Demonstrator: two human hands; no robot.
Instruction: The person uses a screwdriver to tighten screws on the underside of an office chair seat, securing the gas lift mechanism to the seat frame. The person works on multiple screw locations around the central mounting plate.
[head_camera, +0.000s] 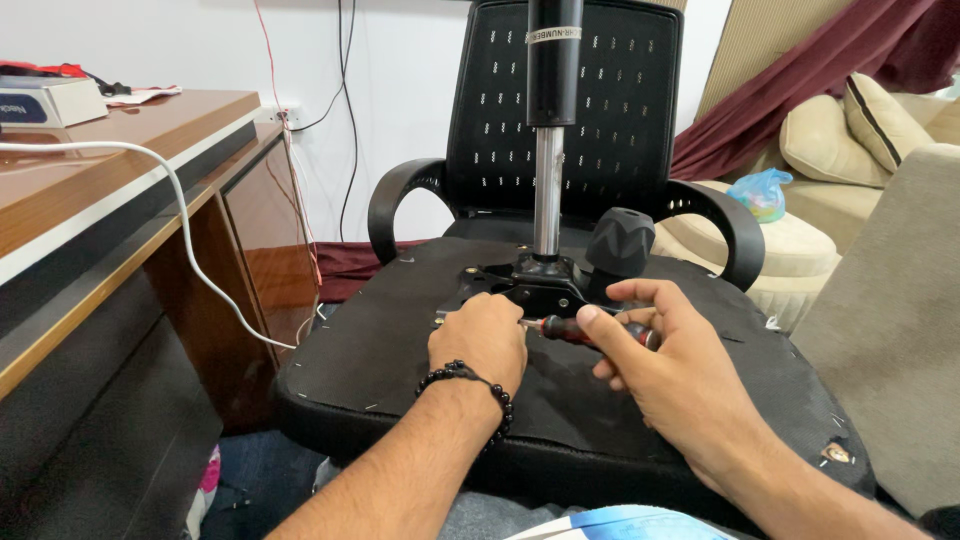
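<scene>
Right hand (668, 368) grips screwdriver (590, 331) (chair upturned).

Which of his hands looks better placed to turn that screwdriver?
Probably the right hand: it already grips the red-and-black-handled screwdriver, while the left hand rests by its tip at the black metal chair mechanism.

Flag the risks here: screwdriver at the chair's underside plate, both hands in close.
1. The left hand sits right at the tip of the screwdriver; a slip could jab it.
2. The right hand holds the handle nearly level, so the tip may cam out of the fastener, which is hidden.
3. The overturned office chair with its tall gas cylinder rests on its arms; hard pushing might rock it.
</scene>
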